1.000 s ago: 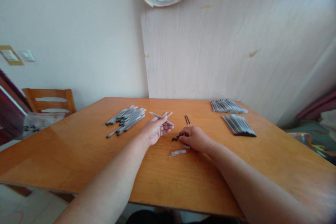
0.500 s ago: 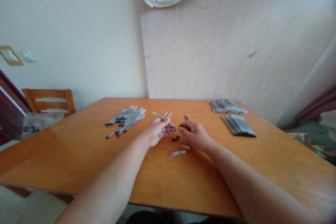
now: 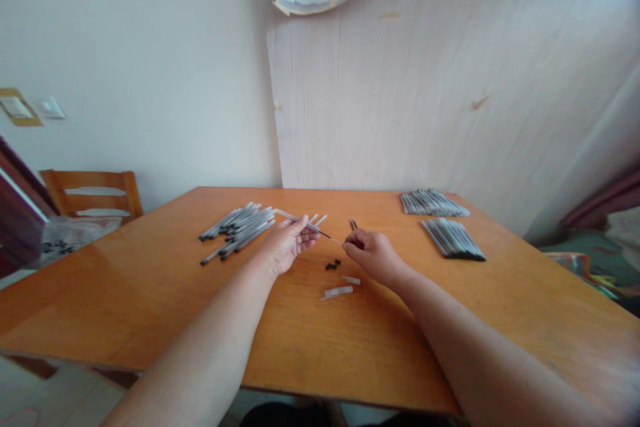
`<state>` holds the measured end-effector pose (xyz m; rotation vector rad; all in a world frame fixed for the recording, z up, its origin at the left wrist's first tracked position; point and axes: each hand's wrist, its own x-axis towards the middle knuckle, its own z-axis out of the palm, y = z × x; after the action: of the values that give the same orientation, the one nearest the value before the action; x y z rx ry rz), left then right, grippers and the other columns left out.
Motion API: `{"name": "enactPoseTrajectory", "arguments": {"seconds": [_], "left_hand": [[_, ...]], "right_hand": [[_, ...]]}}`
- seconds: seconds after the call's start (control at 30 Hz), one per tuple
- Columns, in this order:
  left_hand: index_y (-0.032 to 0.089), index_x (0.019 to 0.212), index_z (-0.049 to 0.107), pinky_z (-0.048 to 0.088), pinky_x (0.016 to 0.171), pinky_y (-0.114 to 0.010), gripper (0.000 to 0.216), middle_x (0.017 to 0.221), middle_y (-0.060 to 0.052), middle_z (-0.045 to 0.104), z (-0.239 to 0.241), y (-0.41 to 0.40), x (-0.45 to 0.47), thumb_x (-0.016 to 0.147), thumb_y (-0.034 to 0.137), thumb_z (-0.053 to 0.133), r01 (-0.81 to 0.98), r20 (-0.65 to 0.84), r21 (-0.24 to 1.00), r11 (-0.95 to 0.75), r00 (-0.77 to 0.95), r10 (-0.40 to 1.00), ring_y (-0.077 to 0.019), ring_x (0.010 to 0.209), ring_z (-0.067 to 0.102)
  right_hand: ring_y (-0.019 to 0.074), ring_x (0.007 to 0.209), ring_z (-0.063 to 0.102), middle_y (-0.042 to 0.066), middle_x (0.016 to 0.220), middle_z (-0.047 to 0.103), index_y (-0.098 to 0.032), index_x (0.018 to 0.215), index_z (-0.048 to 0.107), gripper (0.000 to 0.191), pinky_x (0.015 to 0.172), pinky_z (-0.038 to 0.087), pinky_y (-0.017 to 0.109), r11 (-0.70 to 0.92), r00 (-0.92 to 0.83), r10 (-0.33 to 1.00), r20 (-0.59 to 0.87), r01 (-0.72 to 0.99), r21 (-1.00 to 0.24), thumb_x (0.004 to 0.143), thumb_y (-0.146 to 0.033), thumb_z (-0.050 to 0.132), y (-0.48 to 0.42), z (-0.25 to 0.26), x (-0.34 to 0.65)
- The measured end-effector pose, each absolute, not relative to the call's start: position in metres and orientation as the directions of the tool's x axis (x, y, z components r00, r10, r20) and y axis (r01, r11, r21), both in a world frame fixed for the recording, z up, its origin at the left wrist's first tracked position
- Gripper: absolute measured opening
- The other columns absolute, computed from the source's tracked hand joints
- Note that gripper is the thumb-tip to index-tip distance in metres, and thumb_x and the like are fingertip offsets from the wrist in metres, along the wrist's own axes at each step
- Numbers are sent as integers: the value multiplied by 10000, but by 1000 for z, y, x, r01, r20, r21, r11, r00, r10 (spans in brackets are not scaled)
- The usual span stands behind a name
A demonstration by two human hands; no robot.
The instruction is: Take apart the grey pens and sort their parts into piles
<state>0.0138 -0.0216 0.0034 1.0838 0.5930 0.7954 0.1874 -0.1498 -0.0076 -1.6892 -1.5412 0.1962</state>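
My left hand (image 3: 287,243) is closed on a few grey pen barrels (image 3: 300,220) that fan out above its fingers. My right hand (image 3: 367,253) is pinched on a thin refill (image 3: 333,238) whose other end enters one of the held barrels. Small black caps (image 3: 331,265) lie on the table just below the two hands. Two short clear pen parts (image 3: 340,291) lie nearer to me. A thin brown piece (image 3: 353,223) pokes out behind my right hand.
A loose heap of grey pens (image 3: 240,227) lies left of my hands on the orange wooden table (image 3: 150,293). Two tidy stacks of pens (image 3: 453,239) sit at the far right. A wooden chair (image 3: 90,190) and a plastic bag (image 3: 65,237) stand at the left.
My right hand rose from the black caps on the table and came up to the left hand. A thin refill now runs between the two hands. The left hand shifted slightly left.
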Motion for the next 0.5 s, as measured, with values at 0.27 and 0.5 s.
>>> {"name": "enactPoseTrajectory", "arguments": {"seconds": [0.27, 0.5], "left_hand": [[135, 789, 571, 528, 612, -247, 204, 691, -79, 691, 4, 2, -1, 856, 326, 595, -382, -35, 905, 184, 366, 930, -157, 658, 684], [161, 826, 521, 527, 618, -257, 222, 693, -64, 687, 0, 0, -2, 828, 357, 623, -296, -25, 945, 136, 352, 936, -164, 664, 689]], "right_hand": [[111, 601, 520, -3, 647, 611, -176, 705, 618, 148, 556, 327, 220, 45, 234, 884, 405, 819, -572, 780, -262, 523, -150, -6, 197], [159, 695, 585, 59, 730, 680, -186, 742, 658, 225, 579, 332, 241, -323, 518, 800, 303, 797, -510, 798, -347, 511, -148, -5, 221]]}}
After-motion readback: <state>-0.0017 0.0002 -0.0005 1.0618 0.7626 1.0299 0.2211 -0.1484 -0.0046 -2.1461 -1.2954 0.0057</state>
